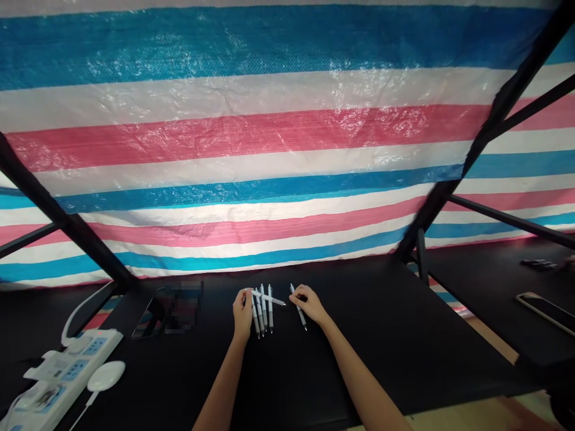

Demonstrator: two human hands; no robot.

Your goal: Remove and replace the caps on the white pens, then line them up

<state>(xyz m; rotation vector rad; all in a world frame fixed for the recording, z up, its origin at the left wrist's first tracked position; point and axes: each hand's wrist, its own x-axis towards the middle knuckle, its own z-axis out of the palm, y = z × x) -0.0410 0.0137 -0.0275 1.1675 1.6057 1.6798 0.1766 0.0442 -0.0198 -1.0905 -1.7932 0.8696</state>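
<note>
On the black table point(287, 371), several white pens with grey grips point(265, 317) lie side by side, tips toward me. My left hand point(242, 313) is closed at the left of this row, pinching the end of another white pen point(275, 299). That pen slants across the upper part of the row, its tip pointing right. To the right, apart from the row, my right hand point(309, 302) closes its thumb and fingers on the upper part of a white pen point(300, 317). This pen's tip points toward me, angled slightly right. Part of its barrel is hidden by the fingers.
A white power strip point(67, 377) and a round white charger point(106, 376) lie at the left. A dark phone point(149, 312) sits beside a blurred patch. Another phone point(545, 311) rests on the right-hand table. Black frame bars point(431, 209) and striped sheeting point(251, 137) stand behind.
</note>
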